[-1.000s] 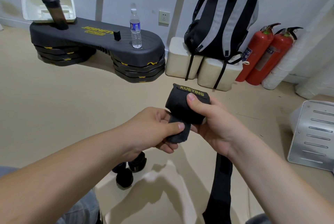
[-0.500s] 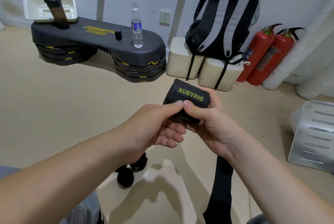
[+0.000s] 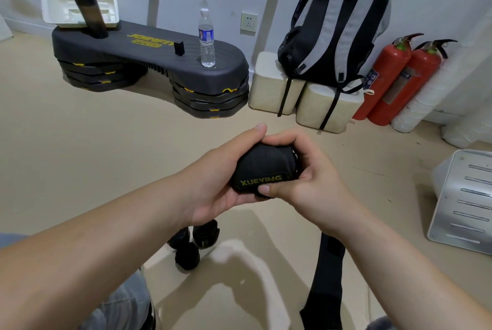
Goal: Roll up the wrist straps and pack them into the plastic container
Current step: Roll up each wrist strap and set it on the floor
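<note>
With left hand (image 3: pixel 213 188) and right hand (image 3: pixel 308 180), clutching the rolled wrist strap (image 3: pixel 262 164); seemingly soft, light, springy, likely needing pinching over its label end.

Rolled wrist strap (image 3: pixel 262 167), black with yellow XUEYING lettering; loose strap (image 3: pixel 326 271), plain black; floor (image 3: pixel 80 156), beige. Backpack (image 3: pixel 338 26), black with broad grey vertical stripes; two fire extinguishers (image 3: pixel 386 82), red; step platform (image 3: pixel 149 50), dark grey with yellow markings. Water bottle (image 3: pixel 207 37), clear with a blue label; shaker (image 3: pixel 89 13), dark with a red cap; tray (image 3: pixel 53 2), white; slotted metal panel (image 3: pixel 452 210), silver-grey.
</note>
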